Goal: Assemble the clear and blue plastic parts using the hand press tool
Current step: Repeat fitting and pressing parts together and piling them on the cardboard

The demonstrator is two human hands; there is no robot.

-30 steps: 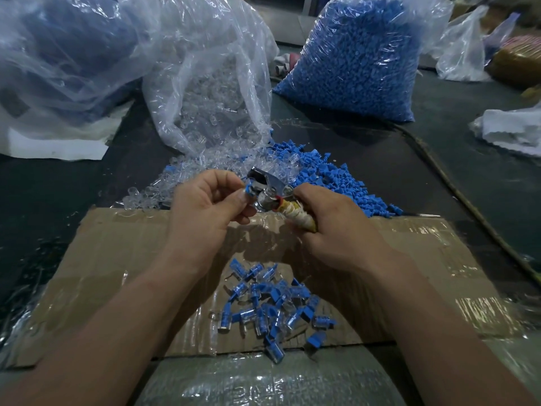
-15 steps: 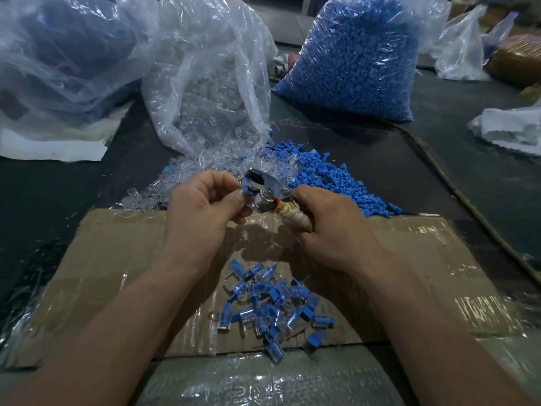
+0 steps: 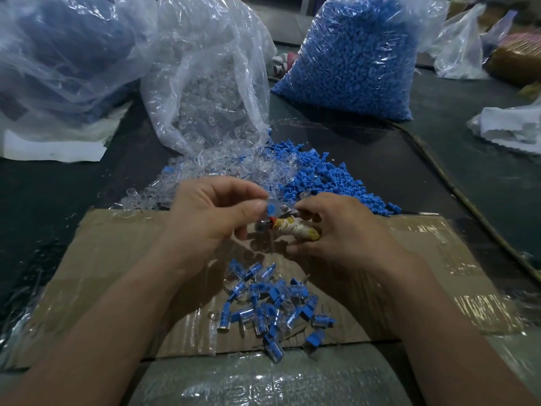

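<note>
— Hands first: how are they held?

— By the left hand (image 3: 210,218), a blue-capped clear part (image 3: 270,208) is pinched between thumb and forefinger, above the far edge of the cardboard (image 3: 117,259). Just right of it, the hand press tool (image 3: 295,228) is gripped by the right hand (image 3: 342,230), with fingers curled over its tape-wrapped handle. Whether the part is touching the tool's metal head cannot be told, as that spot is blurred.

— And the stock?

— Loose clear parts (image 3: 228,168) are spilled on the desk beyond the cardboard's far edge, with loose blue parts (image 3: 322,177) to their right. Finished pieces (image 3: 272,303) are heaped toward the cardboard's near edge, between the wrists.

— What could go wrong from here?

— The part is held by fingertips alone, so it could be dropped into the loose stock and lost there. If the cap was not fully seated, a half-pressed piece could be mixed in with the finished ones. A fingertip could also be nipped, since it is kept so close to the head.

— What differs from half a second ago?

— The tool's head was then raised and plainly seen, with the part held up against it. Both hands have since been lowered toward the cardboard, the tool has been laid flatter, and the part's blue cap has been turned toward the camera. Nothing appears to have been added to the heap.
</note>
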